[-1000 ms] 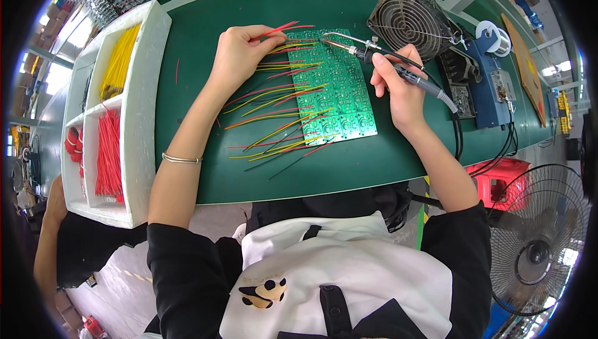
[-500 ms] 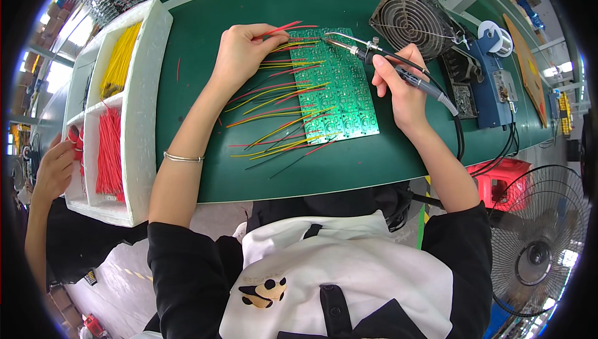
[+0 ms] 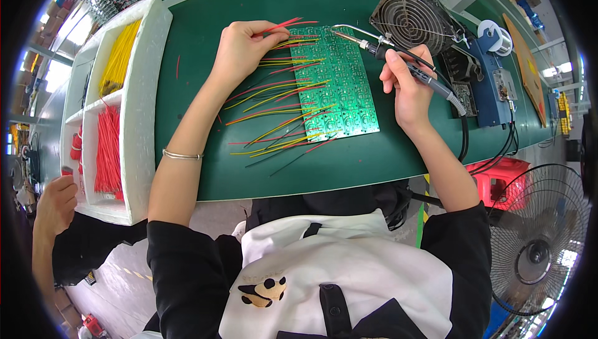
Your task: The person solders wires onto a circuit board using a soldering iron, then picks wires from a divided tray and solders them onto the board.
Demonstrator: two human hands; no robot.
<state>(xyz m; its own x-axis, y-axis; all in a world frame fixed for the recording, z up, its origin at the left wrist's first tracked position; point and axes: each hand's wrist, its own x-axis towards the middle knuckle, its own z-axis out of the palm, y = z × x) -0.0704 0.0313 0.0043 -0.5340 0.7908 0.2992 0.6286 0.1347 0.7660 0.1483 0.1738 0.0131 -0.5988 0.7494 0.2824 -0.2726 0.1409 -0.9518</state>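
My left hand (image 3: 252, 43) is closed in a pinch on red wires (image 3: 283, 24) at the upper left corner of a green circuit board (image 3: 349, 83). Several red, yellow and black wires (image 3: 268, 111) stick out from the board's left side over the table. My right hand (image 3: 408, 83) grips a soldering iron (image 3: 405, 68) with a thin metal tube fixed alongside it. The iron's tip points at the board's top part, a little right of the left hand; whether it touches the board I cannot tell.
At the left stands a white foam box (image 3: 140, 114) with yellow and red wires in its compartments. A co-worker's hand (image 3: 57, 205) is beside it. A square fan (image 3: 411, 15) and a blue soldering station (image 3: 492, 77) with a solder reel (image 3: 495, 38) stand at the right.
My right hand has drawn the soldering iron slightly right and up. The left hand stays nearly where it was. The co-worker's hand has moved down from the foam box's edge.
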